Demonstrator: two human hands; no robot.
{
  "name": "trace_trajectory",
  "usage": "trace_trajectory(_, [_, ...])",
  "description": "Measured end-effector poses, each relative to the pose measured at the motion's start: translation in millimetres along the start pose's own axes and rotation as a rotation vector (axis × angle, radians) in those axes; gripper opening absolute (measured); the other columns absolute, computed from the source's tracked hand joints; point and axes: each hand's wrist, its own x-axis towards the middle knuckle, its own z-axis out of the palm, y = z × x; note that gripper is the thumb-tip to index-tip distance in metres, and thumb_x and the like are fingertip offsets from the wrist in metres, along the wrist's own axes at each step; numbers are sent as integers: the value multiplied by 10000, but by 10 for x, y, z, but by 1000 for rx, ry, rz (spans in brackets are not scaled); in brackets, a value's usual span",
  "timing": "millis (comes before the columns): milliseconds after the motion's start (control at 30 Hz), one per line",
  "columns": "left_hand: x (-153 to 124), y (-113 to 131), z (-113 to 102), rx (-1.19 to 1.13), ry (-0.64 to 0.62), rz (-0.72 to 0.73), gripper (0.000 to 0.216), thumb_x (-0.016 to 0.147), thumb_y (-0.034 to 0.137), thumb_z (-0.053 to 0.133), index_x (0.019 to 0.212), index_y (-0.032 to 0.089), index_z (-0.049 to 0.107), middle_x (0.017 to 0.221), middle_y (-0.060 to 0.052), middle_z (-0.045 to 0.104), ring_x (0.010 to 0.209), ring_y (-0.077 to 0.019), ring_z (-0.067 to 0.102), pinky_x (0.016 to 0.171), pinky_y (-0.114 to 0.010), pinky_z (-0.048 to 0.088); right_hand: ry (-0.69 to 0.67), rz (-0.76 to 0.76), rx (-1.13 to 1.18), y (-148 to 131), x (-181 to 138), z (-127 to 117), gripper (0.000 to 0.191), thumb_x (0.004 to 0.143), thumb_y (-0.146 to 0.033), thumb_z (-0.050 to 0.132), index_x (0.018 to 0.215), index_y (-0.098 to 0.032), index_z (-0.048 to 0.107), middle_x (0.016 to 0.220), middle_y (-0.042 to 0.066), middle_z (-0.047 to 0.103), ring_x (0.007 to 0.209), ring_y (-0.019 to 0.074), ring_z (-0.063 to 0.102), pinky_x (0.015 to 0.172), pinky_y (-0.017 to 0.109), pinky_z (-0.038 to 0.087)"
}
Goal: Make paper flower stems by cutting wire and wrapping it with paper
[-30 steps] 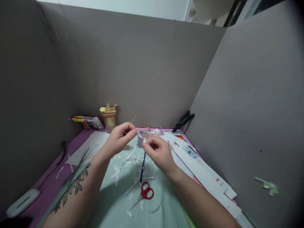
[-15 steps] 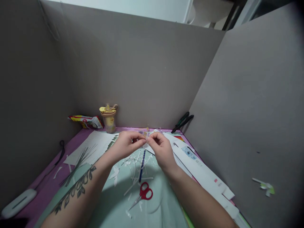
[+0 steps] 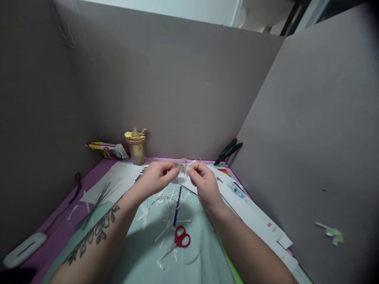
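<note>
We are pinching one small white piece (image 3: 188,169) in the grip of the right hand (image 3: 207,187); it is sitting between thumb and forefinger, above the far middle of the surface (image 3: 60,223). We are pressing thumb and forefinger together in the grip of the left hand (image 3: 156,175), just beside it; whether anything is lying between them, we cannot tell. The two hands are staying apart.

Behind the fingertips, purple and yellow flower-like shapes (image 3: 182,169) are showing; the hands are hiding too much for a count. Below, we are seeing one dark blue stick (image 3: 177,207), many white scraps (image 3: 161,198), one white cut-out (image 3: 143,217) and one pair of red-handled scissors (image 3: 177,241), all lying on a pale green cloth (image 3: 139,256).

Farther out, we are counting one cup (image 3: 137,152), one packet (image 3: 111,151) and one pair of pliers (image 3: 228,151). The cup is standing upright with its yellow lid on; yellow is showing through its clear wall, as content or print, we cannot tell. The packet's contents are remaining hidden. A bundle of thin wires (image 3: 102,201) is lying left, partly over a white sheet (image 3: 117,177).
</note>
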Motion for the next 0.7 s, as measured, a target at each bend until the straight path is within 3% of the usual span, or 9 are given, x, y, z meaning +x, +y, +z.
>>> trace_trajectory(33, [5, -10, -1, 27, 18, 41, 147, 764, 220, 508, 785, 164, 642, 700, 14, 556, 555, -83, 400, 521, -203, 325, -9, -2, -20, -9, -6, 3, 177, 769, -303, 593, 673, -179, 509, 593, -49, 416, 521, 85, 335, 506, 221, 298])
trace_trajectory(100, [14, -19, 4, 40, 46, 92, 275, 719, 181, 551, 975, 192, 651, 848, -9, 606, 599, -87, 431, 560, -207, 356, -15, -10, -56, -23, -18, 13, 172, 770, -297, 592, 672, -179, 515, 597, -47, 425, 534, 88, 349, 519, 221, 305])
trace_trajectory(133, [16, -17, 10, 30, 43, 87, 288, 719, 187, 559, 990, 196, 655, 854, -14, 616, 603, -90, 437, 561, -208, 359, -15, -14, -68, -26, -22, 18, 168, 770, -295, 591, 673, -179, 519, 602, -46, 431, 541, 90, 357, 525, 222, 310])
trace_trajectory(333, [6, 33, 60, -16, 17, -47, 173, 757, 272, 553, 744, 156, 681, 642, 1, 600, 553, -95, 443, 512, -209, 328, -25, -32, -115, -21, -29, 43, 176, 764, -310, 591, 668, -176, 528, 621, -31, 466, 572, 104, 402, 545, 229, 339])
trace_trajectory(533, [2, 28, 51, -12, 3, -29, 194, 781, 275, 523, 710, 148, 651, 632, 12, 574, 561, -92, 446, 511, -210, 318, -49, -28, -104, -3, -28, 46, 163, 765, -297, 588, 672, -176, 531, 621, -28, 477, 576, 103, 418, 545, 226, 348])
trace_trajectory(700, [24, -22, 15, 32, 15, -15, 330, 836, 331, 463, 609, 140, 608, 538, 25, 458, 522, -89, 397, 484, -217, 280, -39, -9, -103, 29, -14, 38, 161, 761, -304, 592, 678, -178, 535, 608, -33, 480, 553, 99, 414, 528, 224, 342])
